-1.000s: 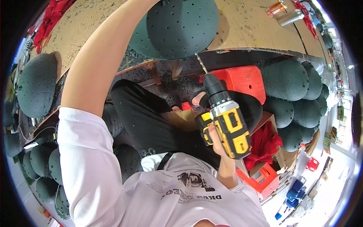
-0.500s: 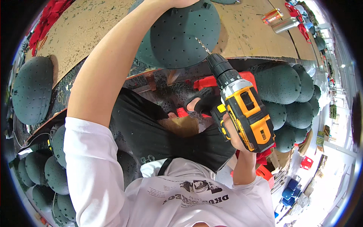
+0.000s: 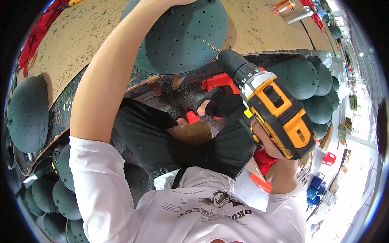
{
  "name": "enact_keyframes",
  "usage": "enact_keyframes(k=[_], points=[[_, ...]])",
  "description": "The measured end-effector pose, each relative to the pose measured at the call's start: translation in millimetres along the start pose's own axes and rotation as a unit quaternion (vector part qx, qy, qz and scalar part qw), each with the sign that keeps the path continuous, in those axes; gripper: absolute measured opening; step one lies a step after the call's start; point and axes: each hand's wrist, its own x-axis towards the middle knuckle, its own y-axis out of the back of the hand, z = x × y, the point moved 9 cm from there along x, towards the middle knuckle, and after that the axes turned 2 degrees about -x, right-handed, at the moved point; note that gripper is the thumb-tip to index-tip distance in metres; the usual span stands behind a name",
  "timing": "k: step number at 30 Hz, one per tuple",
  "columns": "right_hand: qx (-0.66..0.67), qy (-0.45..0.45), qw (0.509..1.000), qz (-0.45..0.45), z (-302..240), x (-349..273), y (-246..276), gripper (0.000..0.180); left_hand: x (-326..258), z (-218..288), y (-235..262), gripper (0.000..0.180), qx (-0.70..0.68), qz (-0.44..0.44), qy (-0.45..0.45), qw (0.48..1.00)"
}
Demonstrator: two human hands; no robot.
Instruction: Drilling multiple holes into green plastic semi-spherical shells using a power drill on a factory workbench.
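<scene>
A dark green dome (image 3: pixel 178 44) dotted with small holes stands at the near edge of the workbench. My left hand (image 3: pixel 184 1) is at the dome's far upper rim, mostly cut off by the top of the view, with its fingers hidden. In my right hand (image 3: pixel 265 139) is a yellow and black cordless drill (image 3: pixel 279 107), gripped by its handle. Its long twist bit (image 3: pixel 210 44) points up and left, overlapping the dome's right side. Whether the tip touches the surface, I cannot tell.
Another holed dome (image 3: pixel 28 113) rests at the bench's left edge. More domes are piled below left (image 3: pixel 44 194) and at right (image 3: pixel 298 77). Crumbs litter the tan workbench (image 3: pixel 259 28); a metal bottle (image 3: pixel 298 15) lies at its back right. My legs are under the bench.
The drill looks larger and sits farther right and slightly lower, with its bit still over the dome's face. The whole view has shifted a little. My left hand stays at the dome's upper rim.
</scene>
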Motion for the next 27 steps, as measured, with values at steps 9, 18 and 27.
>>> enact_keyframes(k=[9, 18, 27], points=[[0.021, 0.031, 0.999, -0.022, -8.2, 41.1, 10.2, 0.035, -0.8, 3.8, 2.7, 0.035, 0.013, -0.006, -0.012, 1.000], [0.114, -0.042, 0.993, 0.016, 9.5, 71.2, -6.4, 0.043, 4.6, -4.1, 8.8, 0.035, -0.017, -0.016, 0.018, 1.000], [0.068, 0.027, 0.996, 0.049, -8.8, 20.6, 30.1, 0.030, 7.2, -11.0, 0.4, 0.034, -0.020, -0.008, 0.016, 1.000]])
